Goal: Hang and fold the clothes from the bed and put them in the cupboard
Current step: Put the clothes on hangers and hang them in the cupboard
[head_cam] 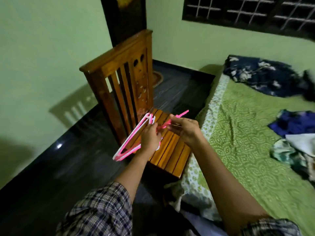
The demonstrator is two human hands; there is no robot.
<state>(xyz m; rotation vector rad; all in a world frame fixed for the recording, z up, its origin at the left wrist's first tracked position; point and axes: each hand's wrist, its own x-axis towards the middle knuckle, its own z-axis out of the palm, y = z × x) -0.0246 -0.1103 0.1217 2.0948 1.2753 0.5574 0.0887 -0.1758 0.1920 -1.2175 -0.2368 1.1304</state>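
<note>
Pink and white plastic hangers (127,142) hang bunched above the seat of the wooden chair (172,154), beside the bed (238,133) where the clothes (260,74) lie unsorted. We judge tangled hooks may snag and spill the bunch. Our left hand (150,137) clasps the bunch; our right hand (185,130) pinches one pink hanger (181,115), held slightly apart from the rest.

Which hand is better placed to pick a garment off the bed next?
Probably the right. The right hand pinches only one pink hanger and is beside the bed, nearer the clothes. The left hand grips the bunch of hangers over the chair, farther away.
</note>
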